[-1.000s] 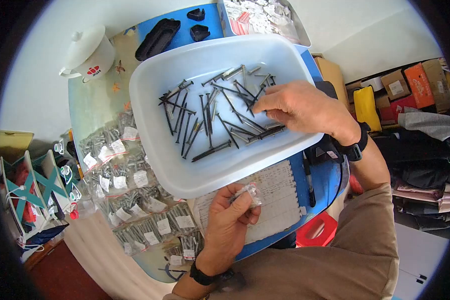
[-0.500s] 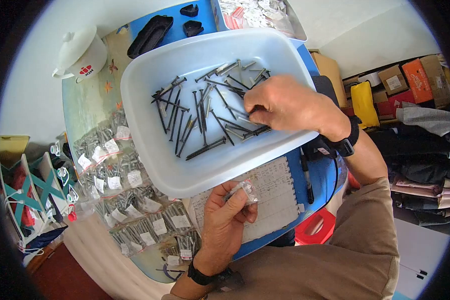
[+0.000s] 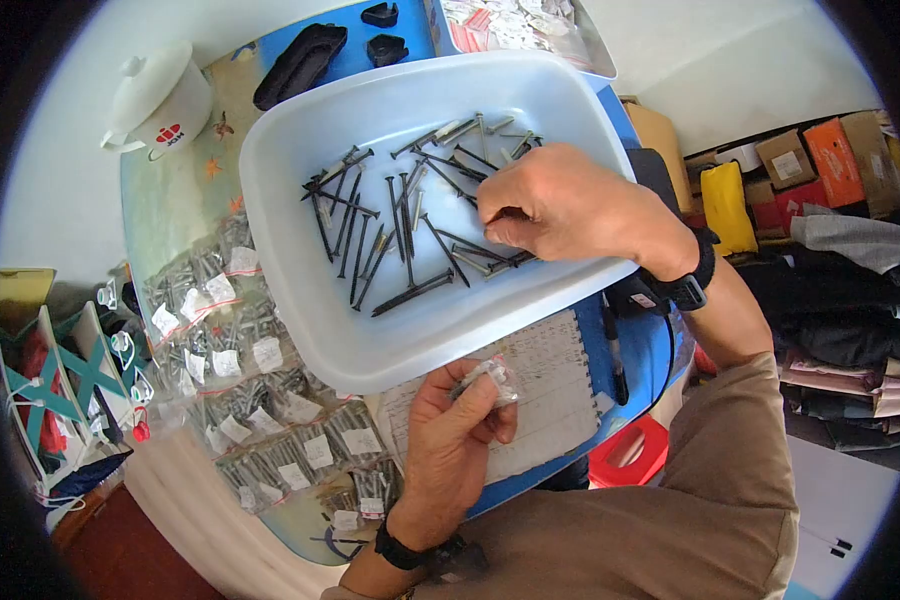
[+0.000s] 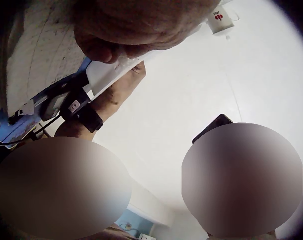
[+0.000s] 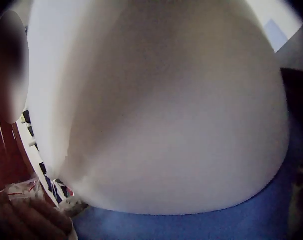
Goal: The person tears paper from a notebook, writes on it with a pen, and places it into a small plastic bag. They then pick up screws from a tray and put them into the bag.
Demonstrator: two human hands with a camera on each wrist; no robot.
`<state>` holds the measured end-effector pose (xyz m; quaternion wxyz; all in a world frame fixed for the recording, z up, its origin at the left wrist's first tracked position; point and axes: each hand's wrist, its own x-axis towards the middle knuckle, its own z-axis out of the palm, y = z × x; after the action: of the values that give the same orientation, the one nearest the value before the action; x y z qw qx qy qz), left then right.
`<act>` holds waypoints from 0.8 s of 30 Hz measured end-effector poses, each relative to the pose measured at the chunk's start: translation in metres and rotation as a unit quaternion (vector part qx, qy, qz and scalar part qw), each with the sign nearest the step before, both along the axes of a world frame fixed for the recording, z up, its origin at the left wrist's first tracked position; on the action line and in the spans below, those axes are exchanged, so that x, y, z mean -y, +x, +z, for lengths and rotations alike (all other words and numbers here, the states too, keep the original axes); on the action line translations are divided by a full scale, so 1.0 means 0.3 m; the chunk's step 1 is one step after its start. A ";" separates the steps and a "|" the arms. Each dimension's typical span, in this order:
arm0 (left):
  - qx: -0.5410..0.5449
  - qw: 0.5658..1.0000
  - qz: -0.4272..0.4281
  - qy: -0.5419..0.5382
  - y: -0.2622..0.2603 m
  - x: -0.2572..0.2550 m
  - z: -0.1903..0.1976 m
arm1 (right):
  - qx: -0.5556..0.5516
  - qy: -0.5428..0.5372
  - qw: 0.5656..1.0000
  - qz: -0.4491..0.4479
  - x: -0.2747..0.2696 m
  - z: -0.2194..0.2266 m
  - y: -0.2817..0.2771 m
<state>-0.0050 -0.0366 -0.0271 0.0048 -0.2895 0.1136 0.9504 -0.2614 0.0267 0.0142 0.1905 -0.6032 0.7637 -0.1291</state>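
A large white plastic tub (image 3: 345, 368) holds long dark nails (image 3: 410, 295), some with pale sleeves on them. Over the tub's right side is my right hand (image 3: 570, 205), fingers bent toward the thumb above the nails. A dark gap shows between thumb and forefinger; I cannot tell whether a nail is pinched there. Below the tub's front rim, my left hand (image 3: 448, 420) pinches a small clear plastic bag (image 3: 505, 383) between thumb and fingers, with small pieces inside. In the right wrist view the tub's pale wall (image 5: 181, 135) fills most of the picture.
Labelled bags of screws (image 3: 270, 400) lie in rows left of the tub. Under its front edge is a written notebook (image 3: 550, 400), a black pen (image 3: 615, 365) beside it. Black cases (image 3: 305, 65), a white lidded pot (image 3: 160, 100) and a box of paper scraps (image 3: 515, 25) stand behind.
My right hand has shifted a little left over the nails, its fingers drawn closer in. My left hand keeps its grip on the small bag. The whole head view has moved slightly.
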 end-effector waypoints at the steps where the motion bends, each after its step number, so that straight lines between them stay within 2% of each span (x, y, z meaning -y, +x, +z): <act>1: 0.001 1.000 0.001 0.000 0.002 0.001 -0.006 | 0.001 0.000 1.000 0.001 0.004 0.005 0.005; 4: -0.018 1.000 -0.014 0.001 0.003 -0.001 -0.013 | 0.017 0.029 0.999 -0.019 0.008 0.027 0.024; 7: 0.008 1.000 -0.009 -0.004 0.002 0.000 -0.007 | 0.013 0.058 0.998 -0.021 0.016 0.011 0.022; 13: -0.002 1.000 -0.007 -0.003 0.002 0.000 -0.008 | 0.006 0.042 0.998 -0.045 0.008 0.011 0.005; 18: -0.004 1.000 -0.012 -0.007 0.002 0.002 -0.007 | -0.037 -0.012 0.997 -0.064 -0.012 -0.005 -0.010; 22: 0.000 1.000 -0.010 -0.005 0.001 0.002 -0.001 | -0.047 0.027 0.994 -0.090 -0.009 0.000 -0.010; 24: 0.005 1.000 -0.011 -0.006 0.002 0.003 0.001 | -0.100 -0.037 0.990 -0.093 -0.013 -0.034 -0.019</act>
<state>-0.0045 -0.0374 -0.0267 0.0136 -0.2935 0.1228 0.9479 -0.2672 0.0305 0.0039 0.0781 -0.5464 0.8262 -0.1133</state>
